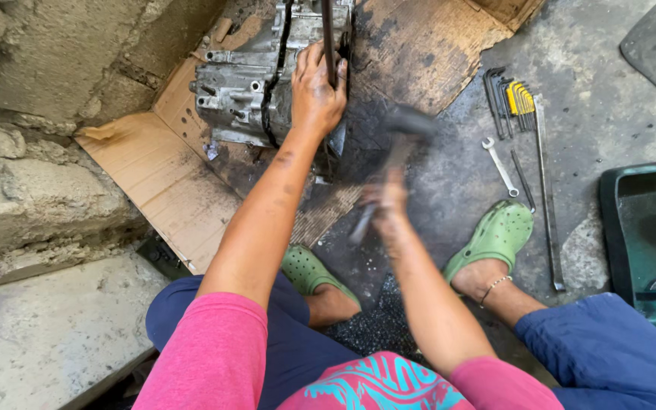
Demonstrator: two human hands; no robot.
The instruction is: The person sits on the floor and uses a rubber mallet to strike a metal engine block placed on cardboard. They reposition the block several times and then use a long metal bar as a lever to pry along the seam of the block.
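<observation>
Hammer with a dark head and blurred handle (389, 163) sits in the right hand (386, 199), fingers wrapped tight around its handle, above oil-stained cardboard (161, 182). Farther off, the left hand (315, 89) is closed around a thin dark metal rod (328, 38) set against the grimy grey cast-metal gearbox housing (241, 83) lying on that cardboard.

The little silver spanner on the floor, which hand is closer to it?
Right. The right hand, blurred and gripping a hammer, is just beside the spanner. The left hand is farther away, up on the metal engine casing, holding a rod.
</observation>
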